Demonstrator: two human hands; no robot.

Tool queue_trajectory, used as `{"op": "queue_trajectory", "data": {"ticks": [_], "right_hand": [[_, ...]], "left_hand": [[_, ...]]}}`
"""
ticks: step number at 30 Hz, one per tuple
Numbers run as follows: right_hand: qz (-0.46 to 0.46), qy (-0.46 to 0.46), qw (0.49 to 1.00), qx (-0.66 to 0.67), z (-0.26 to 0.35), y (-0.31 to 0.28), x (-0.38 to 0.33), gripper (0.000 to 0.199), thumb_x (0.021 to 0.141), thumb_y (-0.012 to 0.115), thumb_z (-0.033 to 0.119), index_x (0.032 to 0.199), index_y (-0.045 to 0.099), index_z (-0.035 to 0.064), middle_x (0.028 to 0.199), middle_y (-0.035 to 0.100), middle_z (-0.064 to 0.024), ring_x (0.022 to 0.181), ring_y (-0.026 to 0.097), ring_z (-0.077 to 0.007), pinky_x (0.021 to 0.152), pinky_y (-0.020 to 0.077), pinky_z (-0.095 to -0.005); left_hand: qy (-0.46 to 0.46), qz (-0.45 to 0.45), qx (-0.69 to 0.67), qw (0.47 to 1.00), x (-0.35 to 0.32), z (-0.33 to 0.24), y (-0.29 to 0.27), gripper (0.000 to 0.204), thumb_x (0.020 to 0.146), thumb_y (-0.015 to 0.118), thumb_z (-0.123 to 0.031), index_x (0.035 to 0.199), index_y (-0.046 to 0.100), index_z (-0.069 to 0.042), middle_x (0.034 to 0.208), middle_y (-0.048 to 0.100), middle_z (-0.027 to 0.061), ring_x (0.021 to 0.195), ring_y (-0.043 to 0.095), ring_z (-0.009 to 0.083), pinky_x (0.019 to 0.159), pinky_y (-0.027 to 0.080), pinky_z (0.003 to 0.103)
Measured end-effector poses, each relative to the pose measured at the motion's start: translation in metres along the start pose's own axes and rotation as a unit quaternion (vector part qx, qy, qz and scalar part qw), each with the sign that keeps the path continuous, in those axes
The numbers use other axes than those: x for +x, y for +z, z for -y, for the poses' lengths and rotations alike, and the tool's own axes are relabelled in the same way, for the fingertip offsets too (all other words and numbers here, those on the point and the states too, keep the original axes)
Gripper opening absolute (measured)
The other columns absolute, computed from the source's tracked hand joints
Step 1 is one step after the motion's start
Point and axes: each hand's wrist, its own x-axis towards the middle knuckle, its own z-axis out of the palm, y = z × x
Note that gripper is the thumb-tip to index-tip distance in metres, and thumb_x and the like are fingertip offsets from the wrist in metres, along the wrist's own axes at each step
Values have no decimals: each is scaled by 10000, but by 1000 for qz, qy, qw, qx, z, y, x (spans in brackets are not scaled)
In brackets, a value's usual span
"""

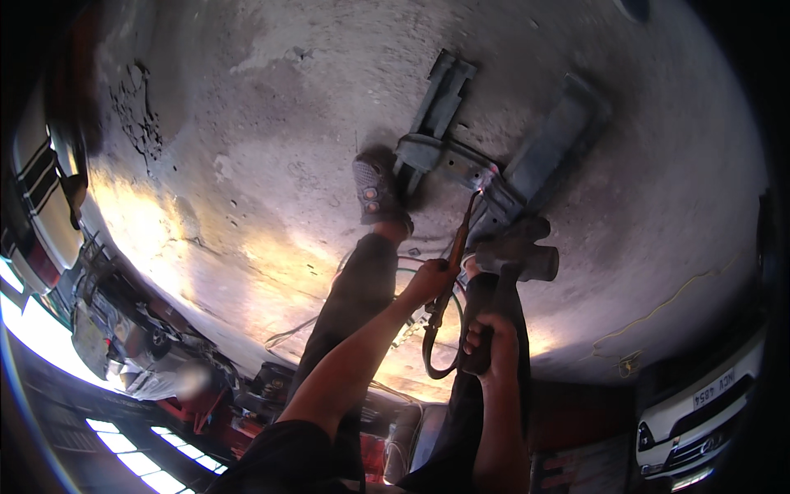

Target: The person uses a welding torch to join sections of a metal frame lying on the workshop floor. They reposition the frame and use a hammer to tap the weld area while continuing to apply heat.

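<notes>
My left hand (pixel 432 281) is closed around a gas torch (pixel 461 239), its long thin nozzle pointing away from me. The nozzle tip meets a bright glowing spot on a grey metal frame (pixel 469 165) that lies on the floor between and beyond my feet. My right hand (pixel 491 342) grips the dark handle of a hammer (pixel 527 259). The hammer's thick head hangs over my right foot and hides most of it, a little short of the frame. A dark hose (pixel 432 362) curves from the torch's rear toward my right hand.
My left shoe (pixel 374 185) stands close beside the frame. A wide metal channel (pixel 561 140) lies to its right. Thin hoses run over the concrete floor (pixel 271 148) behind the torch. Vehicles stand at both sides, including a white car (pixel 699 412); a yellow cord (pixel 650 317) lies at right.
</notes>
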Motion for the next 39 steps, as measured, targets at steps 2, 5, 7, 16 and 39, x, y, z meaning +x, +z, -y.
{"op": "queue_trajectory", "data": {"ticks": [2,5,7,16,39], "right_hand": [[-4,3,1000,-6,0,1,1,50,870,564,106,852,547,62,649,517,-37,486,495,-139,447,417,-291],[-11,-2,1000,-23,2,7,-1,59,865,568,113,842,551,62,660,516,-35,495,497,-138,450,418,-290],[-13,-11,999,-37,3,13,-5,67,862,570,120,834,552,61,667,514,-34,500,497,-139,453,420,-292],[-15,-36,996,-80,7,26,-9,74,847,576,114,838,553,44,661,503,-36,494,496,-149,456,417,-295],[8,-29,998,-64,12,5,-4,96,842,614,147,870,532,103,675,505,-20,522,489,-130,462,414,-289]], "left_hand": [[-15,2,9,1000,-1,-5,-3,489,910,605,-422,1007,680,51,836,706,219,846,719,310,741,525,407],[-26,-1,16,1000,0,-6,-5,493,909,605,-426,1001,681,52,834,707,218,843,721,312,733,527,406],[-14,-2,-2,1000,0,-3,-4,491,908,607,-423,994,682,55,826,708,217,832,724,308,718,528,407],[12,-3,-23,1000,2,0,0,497,905,628,-430,868,687,62,721,699,185,735,726,295,652,536,411],[35,-5,-28,999,2,-36,3,418,939,593,-345,973,651,68,725,661,136,648,666,208,570,508,361]]}}
